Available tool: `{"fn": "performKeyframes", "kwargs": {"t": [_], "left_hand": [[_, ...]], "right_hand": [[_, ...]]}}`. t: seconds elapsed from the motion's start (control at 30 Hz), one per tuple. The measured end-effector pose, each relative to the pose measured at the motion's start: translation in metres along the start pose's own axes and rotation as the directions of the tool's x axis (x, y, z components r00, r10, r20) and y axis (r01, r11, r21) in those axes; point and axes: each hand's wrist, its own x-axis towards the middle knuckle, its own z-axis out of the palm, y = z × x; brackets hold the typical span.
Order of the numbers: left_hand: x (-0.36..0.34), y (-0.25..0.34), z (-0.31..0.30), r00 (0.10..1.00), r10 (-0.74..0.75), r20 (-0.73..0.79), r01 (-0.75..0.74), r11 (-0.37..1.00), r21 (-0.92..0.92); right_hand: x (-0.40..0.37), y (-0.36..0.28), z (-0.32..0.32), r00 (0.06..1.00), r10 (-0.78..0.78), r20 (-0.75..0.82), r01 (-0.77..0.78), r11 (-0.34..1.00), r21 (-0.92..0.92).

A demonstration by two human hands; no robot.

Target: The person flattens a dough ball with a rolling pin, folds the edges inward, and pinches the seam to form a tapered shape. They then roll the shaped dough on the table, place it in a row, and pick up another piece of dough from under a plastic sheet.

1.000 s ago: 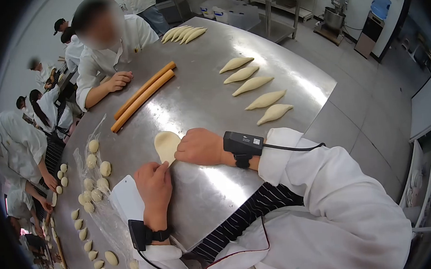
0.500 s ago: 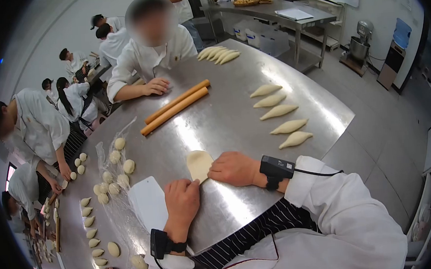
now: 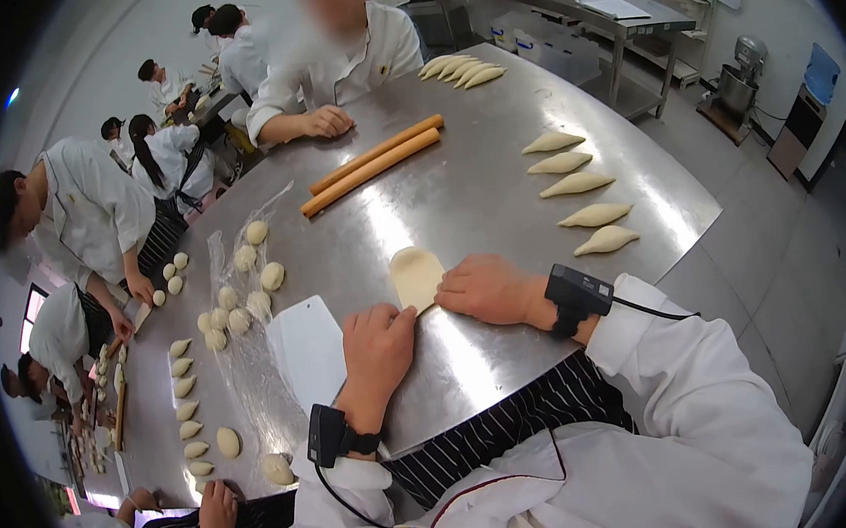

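Seen in the head view, with the clock centred on the flattened dough piece (image 3: 416,272), I see it lying on the steel table (image 3: 496,185) in front of the person. The left hand (image 3: 380,347) sits at about 7 o'clock, fingers curled narrow, touching its lower edge; the right hand (image 3: 492,291), at 4, has its fingers bunched against the right edge (whether either truly grips the dough, I can't tell from here). A white scraper (image 3: 308,350) lies at 8, dough balls (image 3: 239,322) on plastic wrap (image 3: 255,382) around 9, two rolling pins (image 3: 372,172) near 11, and five spindle-shaped pieces (image 3: 576,184) at 2.
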Motion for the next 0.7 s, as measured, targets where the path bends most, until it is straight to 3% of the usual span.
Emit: {"fn": "performKeyframes", "kwargs": {"t": [0.23,0.3,0.63,0.7], "left_hand": [[-0.0009,-0.003,0.0014,1.0,0.008,0.017,-0.008,0.999,-0.034],[-0.0004,-0.0026,-0.0002,1.0,0.009,0.024,-0.008,0.999,-0.032],[-0.0031,-0.0032,0.0007,0.999,0.004,0.047,-0.003,1.0,-0.017],[-0.0017,-0.0032,0.0006,0.999,0.021,0.043,-0.02,1.0,-0.024]], "right_hand": [[-0.0027,-0.0026,-0.0042,0.999,-0.011,-0.047,0.009,0.999,-0.032],[-0.0007,-0.0044,-0.0054,0.981,0.031,0.191,-0.03,1.0,-0.009],[-0.0026,0.0001,-0.002,0.984,0.033,0.175,-0.035,0.999,0.007],[-0.0021,0.0027,-0.0013,0.987,-0.034,0.157,0.03,0.999,0.027]]}}
